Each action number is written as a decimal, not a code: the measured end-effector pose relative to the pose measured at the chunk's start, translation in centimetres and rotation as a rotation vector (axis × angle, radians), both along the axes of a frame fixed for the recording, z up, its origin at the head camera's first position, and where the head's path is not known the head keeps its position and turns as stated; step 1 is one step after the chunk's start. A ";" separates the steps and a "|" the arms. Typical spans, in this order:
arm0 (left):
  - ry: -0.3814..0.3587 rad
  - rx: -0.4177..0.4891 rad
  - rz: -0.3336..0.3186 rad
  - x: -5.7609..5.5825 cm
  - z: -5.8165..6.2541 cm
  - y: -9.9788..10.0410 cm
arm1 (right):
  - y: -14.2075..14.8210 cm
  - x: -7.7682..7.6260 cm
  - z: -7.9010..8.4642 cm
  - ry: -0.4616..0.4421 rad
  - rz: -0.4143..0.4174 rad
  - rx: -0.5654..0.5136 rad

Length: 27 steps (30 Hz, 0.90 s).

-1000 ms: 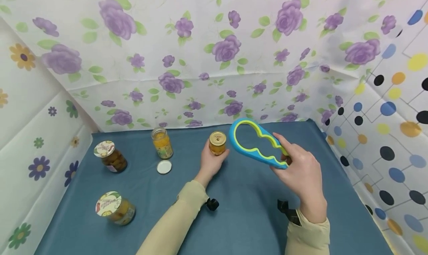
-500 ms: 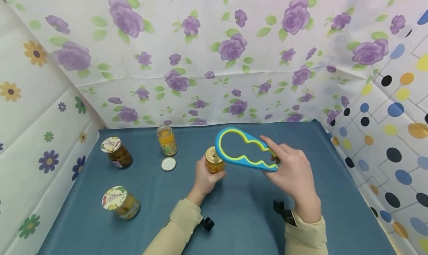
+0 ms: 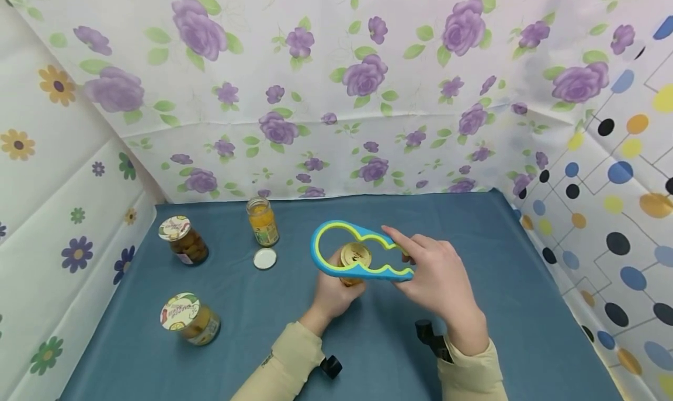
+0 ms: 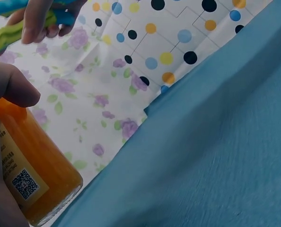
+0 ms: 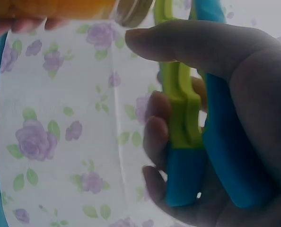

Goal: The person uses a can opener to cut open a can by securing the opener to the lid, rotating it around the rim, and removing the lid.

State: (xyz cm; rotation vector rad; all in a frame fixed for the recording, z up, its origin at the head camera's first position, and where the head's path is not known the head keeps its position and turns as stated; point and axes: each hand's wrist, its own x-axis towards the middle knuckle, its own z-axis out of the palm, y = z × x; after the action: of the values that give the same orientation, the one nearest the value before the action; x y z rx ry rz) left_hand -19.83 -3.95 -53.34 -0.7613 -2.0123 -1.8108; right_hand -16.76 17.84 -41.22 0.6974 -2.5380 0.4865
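Note:
My left hand [image 3: 333,296] grips a glass jar [image 4: 43,165] of orange contents, whose gold lid [image 3: 356,254] faces up in the head view. A label with a QR code shows on its side in the left wrist view. In my right hand [image 3: 439,275] is a blue jar opener [image 3: 321,258] with a wavy yellow-green inner edge, held by its handle end. From the head camera the opener's loop overlaps the gold lid. The right wrist view shows the lid beside the opener [image 5: 178,109], apart from my thumb; whether the opener touches the lid I cannot tell.
An open jar [image 3: 262,221] of orange contents stands at the back, a white lid [image 3: 264,258] lying before it. To the left are a jar of dark contents [image 3: 184,241] and a wider jar [image 3: 190,319], both with patterned lids. Patterned cloth walls [image 3: 326,91] border the blue table [image 3: 236,354].
The jar in my left hand has come nearer, then shifted slightly right. My right hand has carried the opener left and down, so its loop now overlaps the lid in the head view.

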 end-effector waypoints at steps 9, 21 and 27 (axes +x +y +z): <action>0.096 -0.061 0.015 0.3 0.3 0.6 | -0.4 0.0 -0.2 -0.071 0.004 0.023; 0.095 -0.039 -0.041 0.3 0.6 0.3 | -1.3 0.3 -0.5 -0.232 -0.016 0.029; 0.072 -0.053 -0.032 0.6 0.7 0.3 | -1.1 0.5 -0.3 -0.290 -0.019 0.044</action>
State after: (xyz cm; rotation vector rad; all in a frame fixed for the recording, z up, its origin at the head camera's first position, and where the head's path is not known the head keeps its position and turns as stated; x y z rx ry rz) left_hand -19.27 -3.62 -52.61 -0.8666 -2.0201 -1.7273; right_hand -16.22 16.75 -41.55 0.6585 -2.8301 0.5624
